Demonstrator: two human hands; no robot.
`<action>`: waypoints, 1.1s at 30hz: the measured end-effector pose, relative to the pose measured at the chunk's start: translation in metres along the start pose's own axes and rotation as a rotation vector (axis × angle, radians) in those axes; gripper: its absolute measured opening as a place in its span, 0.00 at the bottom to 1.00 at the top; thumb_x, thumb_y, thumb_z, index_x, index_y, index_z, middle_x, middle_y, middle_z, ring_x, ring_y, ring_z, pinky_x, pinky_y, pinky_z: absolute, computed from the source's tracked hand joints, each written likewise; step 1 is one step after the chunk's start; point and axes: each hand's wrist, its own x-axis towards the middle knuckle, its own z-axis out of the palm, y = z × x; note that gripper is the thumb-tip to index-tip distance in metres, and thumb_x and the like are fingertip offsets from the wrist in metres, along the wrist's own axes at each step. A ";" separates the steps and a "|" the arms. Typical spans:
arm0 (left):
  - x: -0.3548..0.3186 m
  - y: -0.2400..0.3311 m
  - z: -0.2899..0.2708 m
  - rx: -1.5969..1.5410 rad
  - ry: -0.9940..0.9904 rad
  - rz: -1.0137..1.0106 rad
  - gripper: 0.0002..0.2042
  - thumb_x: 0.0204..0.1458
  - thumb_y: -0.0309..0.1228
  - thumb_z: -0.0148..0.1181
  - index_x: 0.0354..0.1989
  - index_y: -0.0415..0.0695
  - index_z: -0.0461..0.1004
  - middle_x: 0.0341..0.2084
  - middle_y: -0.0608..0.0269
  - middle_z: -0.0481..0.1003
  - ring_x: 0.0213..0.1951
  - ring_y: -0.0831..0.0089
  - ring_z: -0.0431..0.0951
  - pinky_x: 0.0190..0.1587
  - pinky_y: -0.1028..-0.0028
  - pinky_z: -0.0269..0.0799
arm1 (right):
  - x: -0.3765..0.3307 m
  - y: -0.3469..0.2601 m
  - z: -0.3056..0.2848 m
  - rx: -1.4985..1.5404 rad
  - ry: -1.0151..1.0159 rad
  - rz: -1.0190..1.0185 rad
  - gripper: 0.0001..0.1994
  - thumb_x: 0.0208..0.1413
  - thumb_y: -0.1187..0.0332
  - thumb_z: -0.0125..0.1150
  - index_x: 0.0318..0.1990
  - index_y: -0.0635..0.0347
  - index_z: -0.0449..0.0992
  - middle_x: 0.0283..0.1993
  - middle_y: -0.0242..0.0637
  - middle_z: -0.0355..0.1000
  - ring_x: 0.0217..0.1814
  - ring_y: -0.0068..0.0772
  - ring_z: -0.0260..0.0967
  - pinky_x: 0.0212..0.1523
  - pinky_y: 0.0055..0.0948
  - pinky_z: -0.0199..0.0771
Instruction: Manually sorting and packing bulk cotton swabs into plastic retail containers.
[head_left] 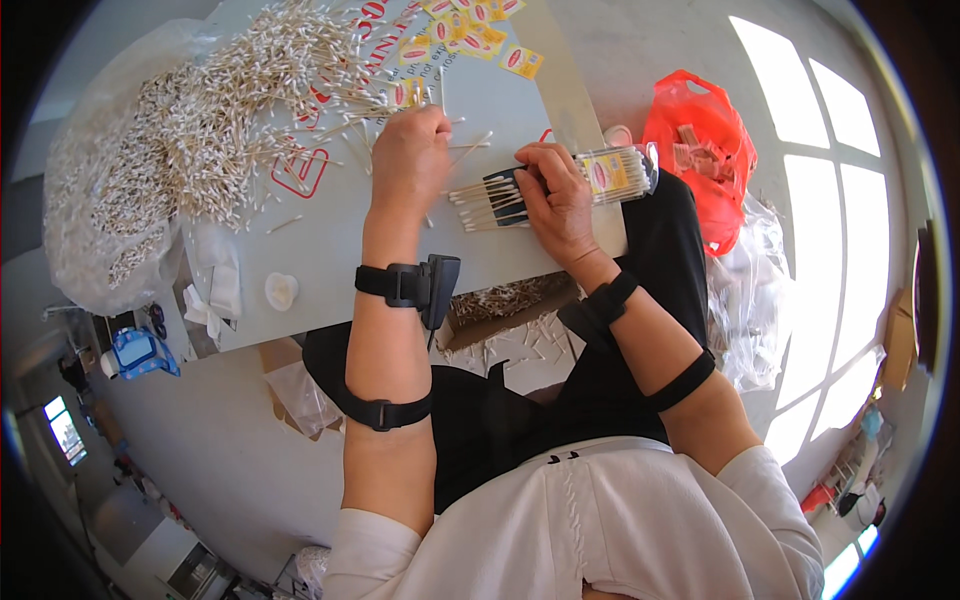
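Observation:
My right hand grips a clear pack of cotton swabs near the table's right edge. A yellow and white card shows through the plastic. From the pack's left end, loose swabs fan out across a dark strip. My left hand is closed over the table just to the left, its fingers curled down among scattered swabs; what they pinch is hidden. A yellow card lies just beyond its knuckles. Farther left spreads a large heap of cotton swabs, partly in a clear plastic bag.
Several small yellow cards lie at the table's far side. A red plastic bag stands to the right, above clear plastic bags. A small white cup sits near the front edge. Below is a box of swabs.

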 end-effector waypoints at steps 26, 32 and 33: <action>-0.074 -0.013 0.036 -0.181 0.343 -0.134 0.04 0.48 0.23 0.64 0.29 0.41 0.74 0.26 0.57 0.75 0.30 0.60 0.75 0.34 0.64 0.72 | 0.055 0.013 0.014 -0.404 -0.256 -0.157 0.03 0.52 0.71 0.60 0.32 0.58 0.74 0.41 0.38 0.70 0.38 0.48 0.74 0.38 0.44 0.76; -0.053 -0.032 0.028 -0.227 0.379 -0.301 0.04 0.48 0.23 0.64 0.30 0.42 0.74 0.27 0.59 0.76 0.34 0.60 0.75 0.39 0.63 0.72 | 0.047 0.008 0.002 -0.402 -0.373 -0.176 0.02 0.53 0.72 0.59 0.31 0.59 0.72 0.40 0.39 0.70 0.38 0.50 0.73 0.37 0.45 0.76; -0.051 -0.030 0.027 -0.227 0.362 -0.257 0.04 0.48 0.22 0.64 0.31 0.42 0.75 0.28 0.59 0.76 0.34 0.60 0.75 0.39 0.63 0.72 | 0.047 0.007 0.001 -0.402 -0.373 -0.177 0.02 0.53 0.72 0.59 0.31 0.59 0.72 0.40 0.39 0.70 0.38 0.50 0.73 0.37 0.45 0.76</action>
